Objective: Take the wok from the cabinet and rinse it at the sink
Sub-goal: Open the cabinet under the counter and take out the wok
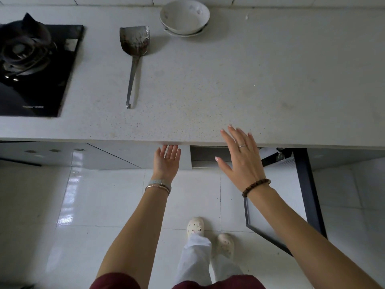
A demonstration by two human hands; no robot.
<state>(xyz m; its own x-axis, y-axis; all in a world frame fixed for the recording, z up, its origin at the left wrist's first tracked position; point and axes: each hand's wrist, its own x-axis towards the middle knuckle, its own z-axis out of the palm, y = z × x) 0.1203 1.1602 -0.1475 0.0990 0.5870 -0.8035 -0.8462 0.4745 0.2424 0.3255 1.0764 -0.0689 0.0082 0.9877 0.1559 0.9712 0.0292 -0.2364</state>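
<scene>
No wok and no sink show in this view. Below the speckled white countertop (208, 84) a dark-framed cabinet door (308, 197) stands swung open toward me on the right, with the cabinet's dark opening (204, 153) just under the counter edge. My left hand (166, 161) is held palm up with straight fingers, its fingertips at the counter's underside edge, holding nothing. My right hand (241, 157) is spread flat with fingers apart, hovering over the counter's front edge above the opening, and is also empty.
On the counter lie a metal spatula (134, 51), stacked white bowls (184, 17) at the back, and a black gas hob (31, 65) at the left. Closed grey cabinet fronts (62, 155) sit at lower left. My feet (208, 232) stand on white floor tiles.
</scene>
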